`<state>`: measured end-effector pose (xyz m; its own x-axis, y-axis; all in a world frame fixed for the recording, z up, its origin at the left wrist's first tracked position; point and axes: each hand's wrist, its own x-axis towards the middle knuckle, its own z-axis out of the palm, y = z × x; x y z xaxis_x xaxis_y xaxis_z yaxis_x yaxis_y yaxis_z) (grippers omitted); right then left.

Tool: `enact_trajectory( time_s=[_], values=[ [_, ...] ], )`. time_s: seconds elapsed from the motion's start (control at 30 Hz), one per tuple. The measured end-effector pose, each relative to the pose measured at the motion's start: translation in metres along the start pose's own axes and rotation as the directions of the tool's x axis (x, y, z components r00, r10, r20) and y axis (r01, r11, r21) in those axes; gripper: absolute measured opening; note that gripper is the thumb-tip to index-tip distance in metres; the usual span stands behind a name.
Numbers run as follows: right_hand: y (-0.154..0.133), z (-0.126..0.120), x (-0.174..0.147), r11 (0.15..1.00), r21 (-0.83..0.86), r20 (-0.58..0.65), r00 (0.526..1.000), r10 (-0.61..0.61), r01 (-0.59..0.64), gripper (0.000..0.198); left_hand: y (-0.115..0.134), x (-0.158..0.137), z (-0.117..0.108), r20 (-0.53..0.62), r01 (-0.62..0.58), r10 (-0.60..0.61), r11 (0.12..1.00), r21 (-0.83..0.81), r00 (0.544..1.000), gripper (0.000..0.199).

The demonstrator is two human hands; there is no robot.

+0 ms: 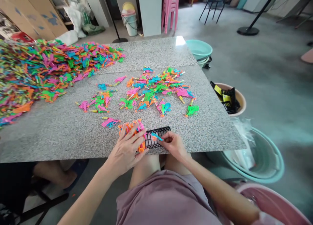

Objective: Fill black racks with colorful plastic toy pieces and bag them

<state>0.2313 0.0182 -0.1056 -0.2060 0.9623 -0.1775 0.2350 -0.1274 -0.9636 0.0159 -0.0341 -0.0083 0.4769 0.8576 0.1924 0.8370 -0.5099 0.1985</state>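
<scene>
On the table's near edge lies a small black plastic basket (157, 132) with openwork sides. My left hand (128, 146) rests over its left part with fingers stretched out, on a row of orange and pink toy guns (130, 125). Between the thumb and fingers of my right hand (174, 144) is a blue toy gun (156, 136), held over the basket's right part. Part of that toy is hidden by my fingers. Just beyond the basket spreads a loose pile of toy guns (156, 88) in pink, green, blue and orange.
A far larger heap of toy guns (56, 61) covers the speckled table's (73, 130) left side. To the right on the floor stand a tub with black baskets (226, 97), a teal basin (269, 153) and a pink tub (274, 199). Another person's leg (53, 172) shows below left.
</scene>
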Motion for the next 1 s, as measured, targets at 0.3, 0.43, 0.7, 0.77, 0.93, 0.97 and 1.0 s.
enact_trajectory(
  time_s=[0.3, 0.43, 0.7, 0.77, 0.93, 0.97, 1.0],
  values=[
    [-0.003, 0.044, -0.021, 0.983, 0.142, 0.216, 0.973, 0.082, -0.114, 0.018, 0.001, 0.001, -0.002, 0.02, -0.004, 0.004, 1.0, -0.006, 1.0, 0.021],
    [-0.016, 0.042, -0.016, 0.961, -0.273, 0.181, 0.984, 0.008, 0.042, 0.014, 0.001, 0.0, -0.001, 0.024, -0.008, 0.008, 1.0, 0.016, 1.0, 0.025],
    [-0.032, 0.03, -0.004, 0.874, -0.453, 0.303, 0.952, -0.037, 0.178, 0.012, 0.001, 0.002, -0.002, 0.0, -0.013, 0.013, 1.0, -0.005, 1.0, 0.02],
    [-0.03, 0.028, -0.003, 0.882, -0.441, 0.294, 0.955, -0.031, 0.164, 0.012, 0.001, 0.002, -0.002, -0.003, -0.009, 0.009, 1.0, -0.011, 1.0, 0.019],
    [-0.025, 0.03, -0.003, 0.901, -0.403, 0.321, 0.947, -0.023, 0.158, 0.007, 0.0, 0.001, 0.001, -0.004, -0.004, 0.004, 1.0, -0.017, 1.0, 0.021],
    [-0.025, 0.032, -0.004, 0.879, -0.443, 0.328, 0.944, -0.02, 0.173, 0.005, 0.0, 0.001, 0.001, 0.002, -0.004, 0.004, 1.0, -0.015, 1.0, 0.021],
    [-0.026, 0.034, -0.005, 0.847, -0.494, 0.335, 0.942, -0.02, 0.194, 0.003, 0.0, 0.0, 0.001, 0.006, -0.004, 0.004, 1.0, -0.012, 1.0, 0.023]
  ],
)
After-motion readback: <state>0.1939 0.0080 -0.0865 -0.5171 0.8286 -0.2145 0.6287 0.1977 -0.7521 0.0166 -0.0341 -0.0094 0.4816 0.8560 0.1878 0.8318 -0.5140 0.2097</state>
